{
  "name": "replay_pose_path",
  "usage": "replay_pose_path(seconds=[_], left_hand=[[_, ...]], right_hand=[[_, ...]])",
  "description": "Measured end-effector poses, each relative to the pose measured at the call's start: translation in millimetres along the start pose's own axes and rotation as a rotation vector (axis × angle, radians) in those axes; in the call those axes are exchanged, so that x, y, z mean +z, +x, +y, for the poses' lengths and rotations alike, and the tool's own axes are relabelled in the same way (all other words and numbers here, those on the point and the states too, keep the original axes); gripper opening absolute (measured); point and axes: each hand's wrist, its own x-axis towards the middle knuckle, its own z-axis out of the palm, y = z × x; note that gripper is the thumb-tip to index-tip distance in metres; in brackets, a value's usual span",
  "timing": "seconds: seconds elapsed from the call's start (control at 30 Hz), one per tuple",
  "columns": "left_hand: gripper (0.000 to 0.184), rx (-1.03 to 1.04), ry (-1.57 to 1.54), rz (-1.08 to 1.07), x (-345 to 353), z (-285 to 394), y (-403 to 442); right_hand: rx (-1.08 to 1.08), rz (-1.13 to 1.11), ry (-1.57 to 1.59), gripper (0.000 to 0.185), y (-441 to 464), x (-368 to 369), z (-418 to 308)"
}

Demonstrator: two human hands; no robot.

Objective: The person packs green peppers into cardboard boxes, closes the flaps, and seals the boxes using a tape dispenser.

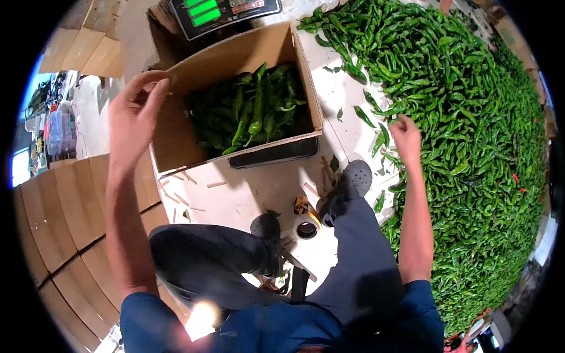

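Observation:
My left hand [136,109] is raised beside the upper left wall of an open cardboard box [170,138]. Its fingers are loosely curled, a gap shows before the thumb, and I see nothing in it. Long green peppers [257,109] lie inside the box, which rests on a dark scale platform [276,154]. On the other side my right hand [407,140] hovers at the near edge of a large heap of green peppers [465,159]. Its fingers are bent together, and whatever is between them is hidden.
A scale display [226,15] with green digits stands behind the box. Tape rolls [306,227] lie on the floor between my shoes, among scattered leaves and cardboard scraps. Stacked cardboard boxes [76,206] line the left. Part of another person's hand [445,6] shows at the top.

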Motion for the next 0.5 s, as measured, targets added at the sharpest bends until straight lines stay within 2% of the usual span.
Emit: replay_pose_path(seconds=[0.1, 0.2, 0.23, 0.3, 0.37, 0.43, 0.47, 0.5], left_hand=[[0.027, 0.083, 0.098, -0.068, 3.8, -7.9, 17.8], [0.036, 0.263, 0.266, 0.004, 11.3, -13.8, 27.8], [0.040, 0.347, 0.332, 0.041, 15.4, -14.8, 33.6], [0.038, 0.289, 0.359, 0.001, 30.0, -30.8, 41.4], [0.033, 0.223, 0.435, -0.041, 40.7, -41.2, 48.6], [0.025, 0.140, 0.559, -0.088, 45.2, -42.2, 49.9], [0.020, 0.272, 0.505, -0.061, 45.3, -42.5, 47.9], [0.016, 0.401, 0.449, -0.029, 44.1, -42.2, 44.8]], right_hand=[[-0.053, -0.145, -0.297, 0.072, -15.1, 23.2, 31.0], [-0.123, -0.268, -0.287, 0.068, -2.7, 42.1, 18.1], [-0.231, -0.337, -0.315, 0.064, 5.3, 42.7, -1.0], [-0.417, -0.426, -0.303, 0.058, 34.0, 54.0, -26.0], [-0.275, -0.535, -0.194, 0.052, 60.8, 64.3, -80.5], [-0.325, -0.544, -0.074, 0.049, 90.1, 83.1, -109.3], [-0.360, -0.525, 0.069, 0.048, 101.3, 94.9, -119.2], [-0.252, -0.560, 0.200, 0.049, 113.2, 108.4, -127.6]])
